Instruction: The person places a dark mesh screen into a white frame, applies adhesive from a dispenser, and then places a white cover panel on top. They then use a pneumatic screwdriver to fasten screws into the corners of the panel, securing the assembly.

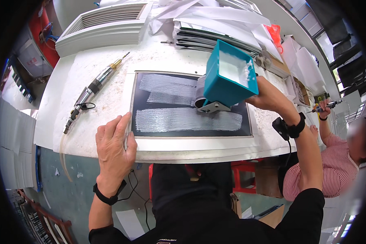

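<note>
My right hand [267,94] grips a teal glue roller [232,87] with a square hopper holding white glue. Its roller [200,90] sits over a dark rectangular panel [183,104], set inside a white frame [191,143]. Streaky whitish bands of glue run sideways across the panel, with dark strips between them and along the edges. My left hand [114,144] rests at the frame's near left corner, fingers stretched out and holding nothing. The handle inside my right hand is mostly hidden by the hopper.
A power screwdriver [94,87] with a hose lies left of the frame. White louvred frames [103,34] are stacked at the back left, dark sheets [215,38] behind the hopper. At the right, a co-worker in a striped shirt [333,166] holds a similar tool [330,105].
</note>
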The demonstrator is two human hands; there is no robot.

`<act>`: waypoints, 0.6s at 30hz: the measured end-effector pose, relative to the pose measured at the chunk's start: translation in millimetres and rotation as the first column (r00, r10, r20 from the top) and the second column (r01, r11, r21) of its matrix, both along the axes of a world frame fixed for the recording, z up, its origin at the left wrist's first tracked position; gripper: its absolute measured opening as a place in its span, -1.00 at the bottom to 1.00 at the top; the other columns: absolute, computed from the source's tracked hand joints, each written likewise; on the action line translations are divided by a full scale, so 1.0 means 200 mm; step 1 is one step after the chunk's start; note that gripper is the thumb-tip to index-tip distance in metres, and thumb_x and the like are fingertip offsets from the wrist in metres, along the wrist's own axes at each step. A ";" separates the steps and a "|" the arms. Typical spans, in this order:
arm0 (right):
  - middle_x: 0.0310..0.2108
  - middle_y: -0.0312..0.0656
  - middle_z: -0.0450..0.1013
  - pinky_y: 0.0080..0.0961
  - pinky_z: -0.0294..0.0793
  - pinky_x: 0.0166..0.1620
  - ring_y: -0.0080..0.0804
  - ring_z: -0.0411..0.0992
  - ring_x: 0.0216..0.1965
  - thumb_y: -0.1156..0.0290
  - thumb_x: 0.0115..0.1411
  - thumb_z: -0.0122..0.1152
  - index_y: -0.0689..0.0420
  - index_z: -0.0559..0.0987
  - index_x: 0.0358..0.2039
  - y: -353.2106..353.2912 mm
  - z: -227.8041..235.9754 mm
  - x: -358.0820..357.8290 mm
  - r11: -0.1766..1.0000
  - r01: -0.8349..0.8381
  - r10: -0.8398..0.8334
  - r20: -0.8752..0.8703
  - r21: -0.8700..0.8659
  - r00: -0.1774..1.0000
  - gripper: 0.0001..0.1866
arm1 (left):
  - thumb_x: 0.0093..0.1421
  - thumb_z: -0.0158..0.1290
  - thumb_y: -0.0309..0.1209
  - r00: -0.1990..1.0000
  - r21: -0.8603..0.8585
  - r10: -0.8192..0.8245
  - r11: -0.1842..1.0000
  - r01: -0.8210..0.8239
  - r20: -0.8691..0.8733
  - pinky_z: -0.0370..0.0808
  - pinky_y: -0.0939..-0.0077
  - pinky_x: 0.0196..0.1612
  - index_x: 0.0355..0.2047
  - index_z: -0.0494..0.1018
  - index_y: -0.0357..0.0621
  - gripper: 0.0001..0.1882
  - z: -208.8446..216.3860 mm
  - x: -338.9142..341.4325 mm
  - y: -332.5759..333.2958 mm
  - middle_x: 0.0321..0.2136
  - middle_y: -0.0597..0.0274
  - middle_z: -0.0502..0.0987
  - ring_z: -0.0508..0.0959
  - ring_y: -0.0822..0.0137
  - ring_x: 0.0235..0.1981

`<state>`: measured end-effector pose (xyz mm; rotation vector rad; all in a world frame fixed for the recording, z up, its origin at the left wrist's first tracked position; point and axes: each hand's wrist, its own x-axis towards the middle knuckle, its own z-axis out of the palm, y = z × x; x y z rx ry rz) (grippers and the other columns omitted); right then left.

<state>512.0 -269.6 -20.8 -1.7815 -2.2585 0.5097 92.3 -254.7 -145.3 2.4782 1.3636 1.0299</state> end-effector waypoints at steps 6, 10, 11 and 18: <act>-0.41 0.06 0.61 -0.34 0.52 -0.23 -0.22 0.53 -0.46 0.45 0.11 0.44 0.28 0.64 -0.16 -0.29 0.05 0.22 0.972 0.233 -0.233 0.021 -0.019 0.972 -0.71 | 0.13 0.09 -0.53 1.000 0.005 -0.009 1.000 0.009 -0.027 0.36 0.21 0.12 0.23 0.46 -0.09 -0.41 0.01 0.00 0.00 0.00 0.08 0.52 0.44 0.08 -0.06; -0.43 -0.19 0.62 -0.41 0.50 -0.25 -0.50 0.46 -0.44 0.45 0.12 0.50 0.26 0.66 -0.13 -0.50 0.14 0.40 0.912 0.405 -0.403 -0.043 0.061 0.914 -0.69 | 0.13 0.04 -0.57 0.999 0.012 -0.019 1.000 0.019 -0.040 0.36 0.20 0.11 0.23 0.44 -0.15 -0.42 0.00 0.03 0.00 -0.02 0.06 0.52 0.44 0.07 -0.07; -0.47 -0.24 0.57 -0.44 0.49 -0.25 -0.52 0.44 -0.45 0.41 0.13 0.50 0.24 0.66 -0.13 -0.52 0.16 0.47 0.866 0.490 -0.473 -0.156 0.099 0.867 -0.68 | 0.14 0.00 -0.58 0.999 0.000 -0.013 1.000 0.013 -0.042 0.36 0.19 0.10 0.22 0.44 -0.19 -0.43 0.02 0.04 -0.01 -0.03 0.03 0.51 0.44 0.05 -0.07; -0.56 -0.26 0.48 -0.59 0.17 -0.68 -0.63 0.28 -0.70 0.18 0.22 0.36 0.29 0.62 -0.26 -0.59 0.57 0.82 0.677 0.735 -0.735 -0.088 -0.038 0.672 -0.64 | 0.17 -0.07 -0.61 0.999 0.031 -0.014 0.999 0.016 -0.046 0.37 0.14 0.11 0.21 0.44 -0.24 -0.45 0.00 0.04 -0.02 0.01 -0.03 0.51 0.44 0.00 -0.03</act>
